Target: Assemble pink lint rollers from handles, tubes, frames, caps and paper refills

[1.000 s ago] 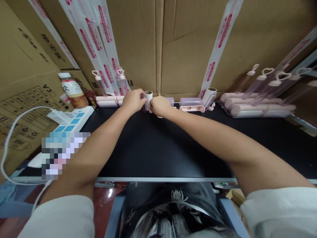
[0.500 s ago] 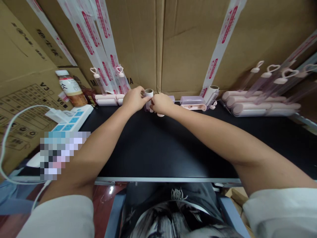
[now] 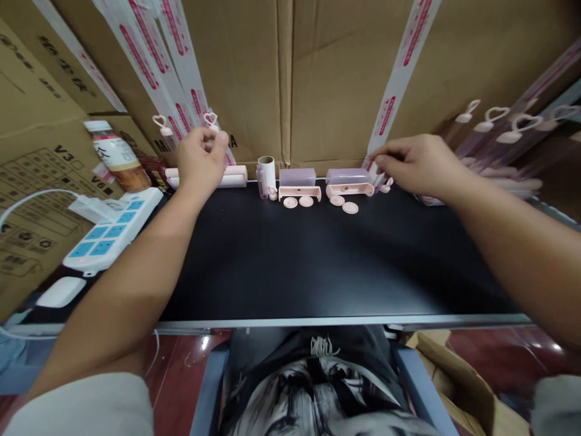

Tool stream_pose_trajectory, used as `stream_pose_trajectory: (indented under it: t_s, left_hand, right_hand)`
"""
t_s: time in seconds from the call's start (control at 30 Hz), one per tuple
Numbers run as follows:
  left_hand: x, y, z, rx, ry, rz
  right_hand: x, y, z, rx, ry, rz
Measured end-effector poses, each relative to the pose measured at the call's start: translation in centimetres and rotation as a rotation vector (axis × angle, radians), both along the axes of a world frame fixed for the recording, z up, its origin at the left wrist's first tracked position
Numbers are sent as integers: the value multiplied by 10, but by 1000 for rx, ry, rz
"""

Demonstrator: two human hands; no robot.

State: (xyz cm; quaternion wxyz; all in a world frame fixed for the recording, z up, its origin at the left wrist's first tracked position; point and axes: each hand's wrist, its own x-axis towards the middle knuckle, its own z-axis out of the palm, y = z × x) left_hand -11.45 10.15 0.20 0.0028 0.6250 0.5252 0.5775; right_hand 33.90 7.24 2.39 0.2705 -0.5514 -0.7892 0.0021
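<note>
My left hand (image 3: 202, 158), its fingers curled, is raised in front of a clear tube with a pink heart loop (image 3: 210, 119). Whatever may be in those fingers is hidden. On the right, my right hand (image 3: 415, 162) hovers at the white cardboard tube (image 3: 376, 179) and partly covers it; its bent fingertips are blurred. Between the hands stand another white cardboard tube (image 3: 268, 172) with a clear purple tube beside it, two translucent purple covers (image 3: 297, 177) and pink holder pieces (image 3: 349, 189). Several pink discs (image 3: 350, 208) lie in front of them.
Pink-and-white rolls (image 3: 233, 176) lie behind my left hand. More heart-topped tubes (image 3: 512, 137) stand at far right. A power strip (image 3: 115, 230), white case (image 3: 61, 292) and drink bottle (image 3: 117, 155) are on the left. Cardboard (image 3: 336, 79) walls the back.
My hands have moved apart from the middle white cardboard tube, the left one leftward and up, the right one far rightward. That tube now stands free, and pink discs and holder pieces show.
</note>
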Motion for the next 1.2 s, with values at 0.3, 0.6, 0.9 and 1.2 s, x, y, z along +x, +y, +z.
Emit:
stream_pose_trajectory:
  t_s: [0.3,0.6,0.9,1.2]
  left_hand:
    - [88,-53,-6,219,101,-145]
    - [99,-88,-3,323,143,-69]
    - [-16,-19,-12,21,-323,251]
    - [3,20,-31,-370,-271,317]
  right_hand:
    - [3,-31,-87,-67,-298,368]
    - [-45,-33,-94,-125,-359,190]
    - [-24,-10,-108,-38,-206,138]
    - [-20,-11,-113,50,-17,187]
